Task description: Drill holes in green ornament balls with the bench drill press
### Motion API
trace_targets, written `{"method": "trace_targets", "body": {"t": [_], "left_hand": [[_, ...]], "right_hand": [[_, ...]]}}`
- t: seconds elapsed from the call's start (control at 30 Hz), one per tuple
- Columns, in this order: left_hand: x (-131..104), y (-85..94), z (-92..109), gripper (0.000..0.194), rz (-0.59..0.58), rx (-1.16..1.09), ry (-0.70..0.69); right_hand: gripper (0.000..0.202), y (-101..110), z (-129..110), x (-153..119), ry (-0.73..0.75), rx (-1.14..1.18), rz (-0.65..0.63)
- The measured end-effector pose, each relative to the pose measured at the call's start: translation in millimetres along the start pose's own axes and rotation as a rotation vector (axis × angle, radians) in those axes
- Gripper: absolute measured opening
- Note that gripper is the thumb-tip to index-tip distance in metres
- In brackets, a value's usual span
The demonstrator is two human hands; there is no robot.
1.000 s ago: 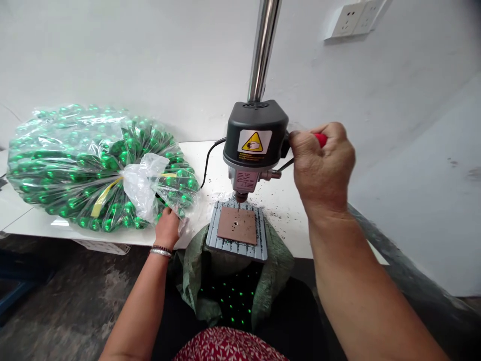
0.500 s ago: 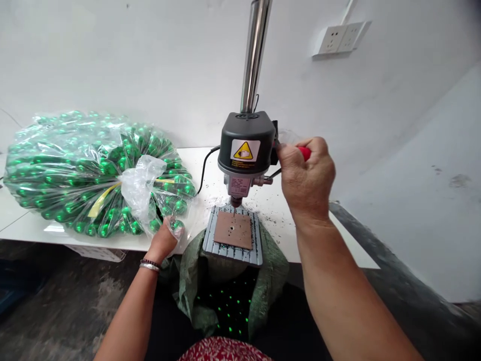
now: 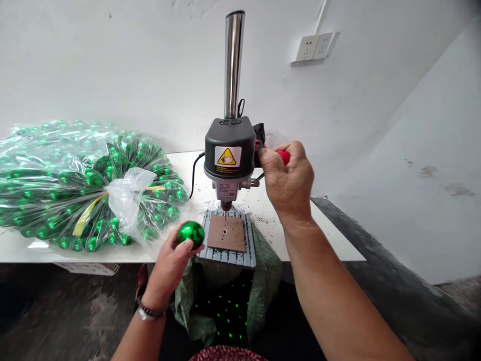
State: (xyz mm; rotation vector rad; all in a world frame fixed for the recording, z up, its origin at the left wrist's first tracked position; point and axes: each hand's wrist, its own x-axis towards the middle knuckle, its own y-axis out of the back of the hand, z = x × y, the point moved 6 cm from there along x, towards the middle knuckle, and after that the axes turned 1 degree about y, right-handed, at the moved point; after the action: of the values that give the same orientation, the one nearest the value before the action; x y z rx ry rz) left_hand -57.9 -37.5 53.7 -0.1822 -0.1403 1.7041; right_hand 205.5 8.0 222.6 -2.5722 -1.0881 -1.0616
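In my left hand (image 3: 175, 258) is a shiny green ball (image 3: 191, 234), gripped by fingers and thumb just left of the drill press base (image 3: 229, 257). My right hand (image 3: 289, 183) is wrapped round the red-tipped handle (image 3: 284, 157) on the side of the black and grey drill press (image 3: 230, 148). Its thin bit points down over a brown square board (image 3: 226, 234) with a small hole, lying on the grooved base. A large clear plastic bag (image 3: 130, 198) full of green balls lies to the left.
A green woven sack (image 3: 268, 258) hangs open below the base, with green balls inside. Dark shavings lie scattered on the white table (image 3: 319, 235). A black cord (image 3: 195, 173) runs behind the press. Wall sockets (image 3: 314, 46) are at upper right.
My left hand has come out of the plastic bag with a green ball and moved right, towards the base. My right hand stays on the handle. The view has shifted slightly.
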Motion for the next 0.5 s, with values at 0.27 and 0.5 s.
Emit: {"method": "trace_targets", "body": {"t": [0.27, 0.5], "left_hand": [[27, -51.7, -53, 0.05, -0.23, -0.171, 0.308], [58, -46.0, -45, 0.068, -0.1, 0.381, -0.032]], "right_hand": [[0.027, -1, -1, -2, -0.019, 0.011, -0.031], [0.036, -1, -1, -3, 0.135, -0.016, 0.008]]}}
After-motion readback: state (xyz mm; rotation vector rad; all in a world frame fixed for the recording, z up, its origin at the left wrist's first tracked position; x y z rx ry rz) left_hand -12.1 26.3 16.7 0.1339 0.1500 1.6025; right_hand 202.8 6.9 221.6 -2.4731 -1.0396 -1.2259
